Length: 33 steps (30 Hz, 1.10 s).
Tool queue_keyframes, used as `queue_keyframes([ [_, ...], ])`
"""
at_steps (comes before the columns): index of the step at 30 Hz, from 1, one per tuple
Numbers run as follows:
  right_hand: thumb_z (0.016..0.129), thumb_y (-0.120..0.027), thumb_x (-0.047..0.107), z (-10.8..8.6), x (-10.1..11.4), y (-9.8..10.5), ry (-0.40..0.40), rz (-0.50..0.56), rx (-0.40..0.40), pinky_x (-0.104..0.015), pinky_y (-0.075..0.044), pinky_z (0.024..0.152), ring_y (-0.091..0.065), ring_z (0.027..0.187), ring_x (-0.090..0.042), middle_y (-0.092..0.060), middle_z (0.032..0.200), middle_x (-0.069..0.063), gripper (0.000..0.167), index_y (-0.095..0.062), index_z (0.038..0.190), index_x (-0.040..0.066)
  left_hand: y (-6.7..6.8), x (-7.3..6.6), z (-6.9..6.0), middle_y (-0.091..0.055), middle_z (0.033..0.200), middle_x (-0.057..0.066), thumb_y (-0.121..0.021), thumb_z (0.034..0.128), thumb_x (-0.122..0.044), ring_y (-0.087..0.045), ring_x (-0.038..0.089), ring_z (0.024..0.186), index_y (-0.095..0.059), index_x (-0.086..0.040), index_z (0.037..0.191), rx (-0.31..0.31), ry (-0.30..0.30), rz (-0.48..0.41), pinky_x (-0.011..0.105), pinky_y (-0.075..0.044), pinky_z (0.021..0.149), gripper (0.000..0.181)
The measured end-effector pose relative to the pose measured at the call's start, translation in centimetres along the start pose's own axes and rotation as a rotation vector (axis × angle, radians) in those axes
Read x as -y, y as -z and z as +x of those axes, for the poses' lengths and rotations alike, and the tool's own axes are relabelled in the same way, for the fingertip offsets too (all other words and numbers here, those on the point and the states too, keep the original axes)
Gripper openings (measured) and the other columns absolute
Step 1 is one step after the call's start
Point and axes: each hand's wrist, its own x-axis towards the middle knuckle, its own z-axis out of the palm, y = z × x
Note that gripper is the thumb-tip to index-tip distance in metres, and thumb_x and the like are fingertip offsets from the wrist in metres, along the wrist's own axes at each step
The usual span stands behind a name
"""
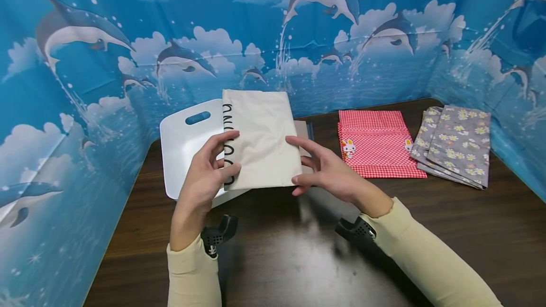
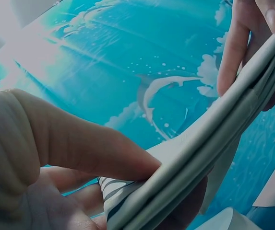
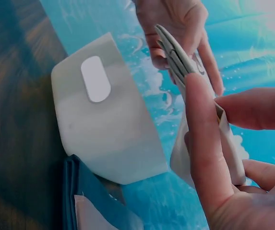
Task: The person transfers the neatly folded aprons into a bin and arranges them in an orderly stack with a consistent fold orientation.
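Note:
A folded cream cloth (image 1: 262, 139) with black lettering along its left edge is held up in front of me by both hands. My left hand (image 1: 208, 167) pinches its lettered side, thumb on the near face. The right hand (image 1: 326, 167) grips the opposite side with thumb and fingers. Stacked fabric layers of the cloth (image 2: 223, 129) show edge-on in the left wrist view. In the right wrist view, the right hand (image 3: 233, 191) has its fingers on both sides of the cloth. Behind the cloth, partly hidden, is a white plastic bin (image 1: 179, 150) with a handle slot.
A red checked cloth with rabbit pictures (image 1: 379, 146) lies folded on the right of the dark wooden table (image 1: 332, 269). Beside it are grey daisy-print cloths (image 1: 458, 141). A folded blue cloth (image 3: 70, 191) lies near the bin. Dolphin-print sheets (image 1: 264, 22) hang around the table.

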Motion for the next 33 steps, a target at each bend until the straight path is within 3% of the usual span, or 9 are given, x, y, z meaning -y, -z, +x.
queue_keyframes([
  [10,0.097,-0.065,-0.010,1.7,0.2,-0.8,-0.058,-0.065,-0.024,-0.041,-0.066,0.080,-0.066,0.120,-0.025,-0.036,0.170,-0.009,0.088,-0.030,0.170,0.023,0.6,0.1,0.0,-0.055,0.159,0.010,-0.061,0.0956,0.014,-0.063,0.010,0.075,-0.049,-0.014,0.159,-0.072,0.020,0.019,0.024,-0.053,0.071,0.071],
  [17,0.095,-0.065,-0.011,2.9,0.3,-1.1,-0.080,-0.104,-0.033,-0.040,-0.066,0.078,-0.065,0.124,-0.030,-0.035,0.171,-0.011,0.088,-0.031,0.170,0.020,1.2,0.5,0.2,-0.055,0.158,0.012,-0.061,0.0954,0.015,-0.059,0.008,0.070,-0.049,-0.013,0.160,-0.090,0.025,0.025,0.023,-0.051,0.068,0.072],
  [33,0.094,-0.063,-0.012,3.9,0.8,-1.6,-0.088,-0.103,-0.028,-0.038,-0.066,0.077,-0.063,0.127,-0.033,-0.034,0.172,-0.011,0.090,-0.031,0.171,0.022,1.8,0.4,-0.1,-0.056,0.158,0.012,-0.059,0.0961,0.017,-0.069,0.008,0.090,-0.049,-0.014,0.159,-0.133,0.020,-0.003,0.024,-0.057,0.076,0.071],
])
